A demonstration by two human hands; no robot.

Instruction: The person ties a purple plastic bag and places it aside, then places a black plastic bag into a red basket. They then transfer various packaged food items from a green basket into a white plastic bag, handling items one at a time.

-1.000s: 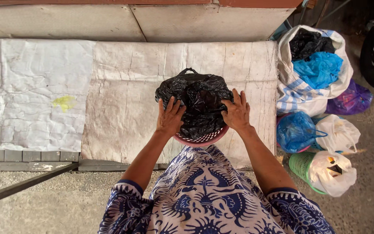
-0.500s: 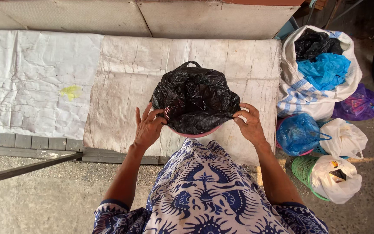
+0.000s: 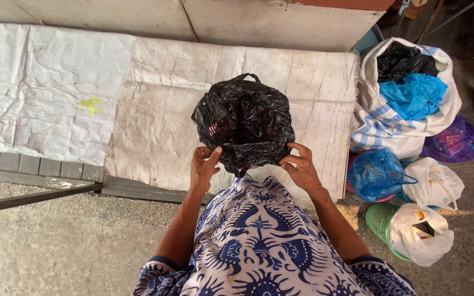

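A black bag (image 3: 243, 125), crinkled plastic with a handle loop at its top, sits in front of the person over a pale creased sheet (image 3: 154, 109) laid on a low platform. A little pink shows through the plastic on its left side. The left hand (image 3: 203, 166) is at the bag's lower left edge, fingers raised and loosely spread, thumb and forefinger touching the plastic; whether that grip pinches it, I cannot tell. The right hand (image 3: 302, 169) is at the lower right edge, its grip pinching a fold of the plastic between thumb and fingertips. Both forearms come up from a blue and white patterned garment (image 3: 259, 241). A second white sheet (image 3: 39, 93) with a yellow stain lies to the left. To the right stand a large striped sack (image 3: 382, 129) stuffed with black and blue bags, a purple bag (image 3: 456, 142), a tied blue bag (image 3: 377, 174), two white bags (image 3: 437, 183) and a green basket (image 3: 378, 220).
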